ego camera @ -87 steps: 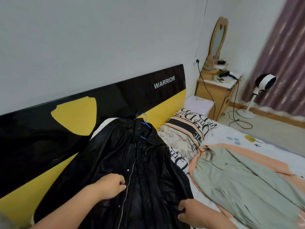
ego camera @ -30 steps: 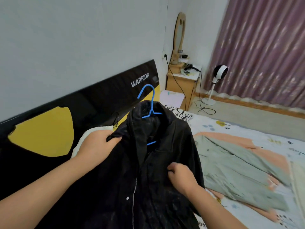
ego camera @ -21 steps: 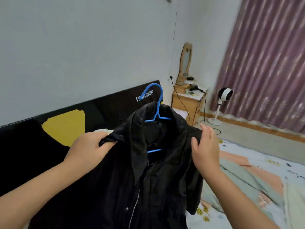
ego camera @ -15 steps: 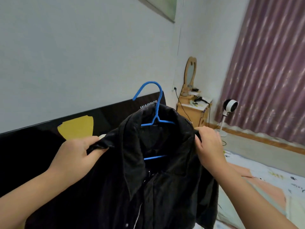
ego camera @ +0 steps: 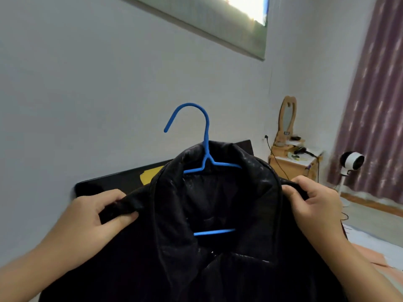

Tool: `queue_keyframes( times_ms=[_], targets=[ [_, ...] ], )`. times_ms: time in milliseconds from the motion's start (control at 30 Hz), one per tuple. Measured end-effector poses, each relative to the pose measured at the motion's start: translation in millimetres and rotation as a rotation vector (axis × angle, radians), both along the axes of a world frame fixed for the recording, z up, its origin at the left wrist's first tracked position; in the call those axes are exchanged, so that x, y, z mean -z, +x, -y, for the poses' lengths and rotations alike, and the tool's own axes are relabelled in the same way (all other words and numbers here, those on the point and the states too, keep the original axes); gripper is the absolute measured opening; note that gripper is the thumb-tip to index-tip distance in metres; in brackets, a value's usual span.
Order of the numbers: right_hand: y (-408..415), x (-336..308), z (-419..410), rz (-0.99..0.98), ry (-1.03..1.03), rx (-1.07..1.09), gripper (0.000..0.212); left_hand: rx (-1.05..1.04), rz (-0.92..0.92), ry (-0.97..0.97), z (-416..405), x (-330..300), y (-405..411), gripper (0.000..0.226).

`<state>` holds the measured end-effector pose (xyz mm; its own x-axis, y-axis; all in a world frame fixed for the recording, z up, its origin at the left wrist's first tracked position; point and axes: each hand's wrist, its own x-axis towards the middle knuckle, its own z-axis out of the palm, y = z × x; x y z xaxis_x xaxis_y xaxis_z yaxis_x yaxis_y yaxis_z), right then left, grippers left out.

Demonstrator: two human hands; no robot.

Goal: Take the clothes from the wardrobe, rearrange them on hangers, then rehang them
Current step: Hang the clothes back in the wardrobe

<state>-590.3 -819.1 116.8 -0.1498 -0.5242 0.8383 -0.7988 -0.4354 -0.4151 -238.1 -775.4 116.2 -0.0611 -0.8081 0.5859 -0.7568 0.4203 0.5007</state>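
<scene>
My left hand [ego camera: 87,216] at 9 o'clock and right hand [ego camera: 314,205] at 3 o'clock pinch the shoulders of the black jacket [ego camera: 218,258], with my fingers [ego camera: 122,216] curled; the blue hanger [ego camera: 205,153] hook points to 12.

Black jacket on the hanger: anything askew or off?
Nothing stands out. The black jacket sits on the blue hanger, hook upright and free above the collar. The left hand and the right hand each hold a shoulder at much the same height, so it hangs level. No damage shows.
</scene>
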Motion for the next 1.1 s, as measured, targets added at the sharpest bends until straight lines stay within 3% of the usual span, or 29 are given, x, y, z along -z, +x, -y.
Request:
queue_keyframes(
  times_ms=[267, 400, 500, 600, 733, 833, 933, 1000, 1100],
  targets=[
    [86, -6, -82, -0.028, 0.046, -0.184, 0.021, 0.008, 0.035, 0.17, -137, 5, 86, 0.027],
    [125, -5, -107, -0.061, 0.082, -0.229, 0.021, -0.029, -0.112, 0.013, -201, -8, 107, 0.05],
    [153, -3, -127, -0.055, 0.095, -0.328, 0.02, -0.2, -0.02, -0.159, -235, -23, 97, 0.04],
    [177, 1, -143, -0.042, 0.084, -0.469, 0.017, -0.326, 0.133, -0.166, -256, -23, 73, 0.037],
    [198, 9, -156, -0.046, 0.117, -0.677, 0.012, -0.608, 0.157, -0.151, -278, -12, 54, 0.046],
    [204, 18, -162, -0.132, 0.179, -0.77, 0.033, -0.787, 0.16, -0.129, -301, -7, 44, 0.028],
    [207, 22, -171, -0.242, 0.24, -0.9, 0.033, -0.873, 0.123, -0.136, -330, 3, 32, 0.011],
    [209, 19, -176, -0.339, 0.26, -1.05, 0.029, -0.937, 0.092, -0.156, -351, 9, 23, 0.007],
    [214, 11, -188, -0.533, 0.302, -1.287, 0.039, -1.037, 0.038, -0.178, -387, 17, 11, 0.007]
  ],
)
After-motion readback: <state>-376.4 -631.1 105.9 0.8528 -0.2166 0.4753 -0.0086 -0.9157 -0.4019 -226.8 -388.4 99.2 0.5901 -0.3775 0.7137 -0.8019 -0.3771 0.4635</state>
